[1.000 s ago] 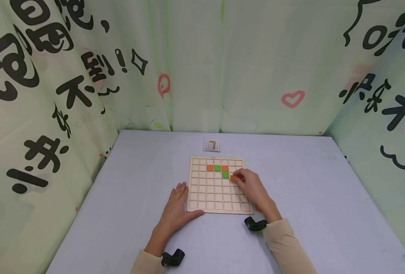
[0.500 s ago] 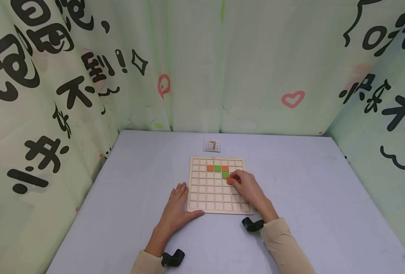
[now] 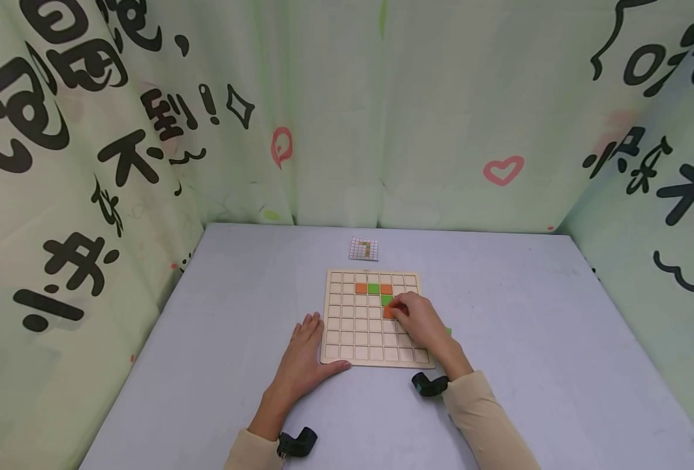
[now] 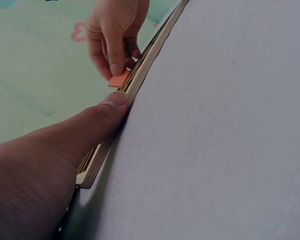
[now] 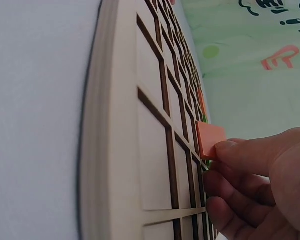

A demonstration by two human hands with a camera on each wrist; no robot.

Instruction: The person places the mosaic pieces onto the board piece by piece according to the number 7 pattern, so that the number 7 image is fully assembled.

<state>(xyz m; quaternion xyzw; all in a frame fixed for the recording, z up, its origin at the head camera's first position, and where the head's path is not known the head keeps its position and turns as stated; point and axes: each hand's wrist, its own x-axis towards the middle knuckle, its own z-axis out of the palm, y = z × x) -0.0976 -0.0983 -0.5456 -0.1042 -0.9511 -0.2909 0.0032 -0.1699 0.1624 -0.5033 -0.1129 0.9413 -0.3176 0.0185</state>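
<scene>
My right hand [image 3: 423, 323] pinches an orange square tile [image 3: 388, 313] between thumb and fingers, over the wooden grid board [image 3: 352, 341]. In the right wrist view this tile [image 5: 211, 140] stands tilted against the grid lines, with the thumb on its face. Just beyond it on the board lies a green tile [image 3: 386, 300]. Farther up, an orange tile [image 3: 361, 288], a green one [image 3: 373, 288] and another orange one [image 3: 386, 289] sit side by side. My left hand [image 3: 305, 356] rests at the board's near left corner, fingers straight along the side and thumb on the front edge.
A small card [image 3: 363, 249] with a printed grid and coloured squares lies behind the board. Part of a green piece [image 3: 449, 331] shows beside my right wrist. The white table [image 3: 499, 294] backs onto a printed curtain [image 3: 335, 130].
My right hand has moved left and slightly nearer with the orange tile, from beside the green tile to the square below it. The left hand stays at the board's corner.
</scene>
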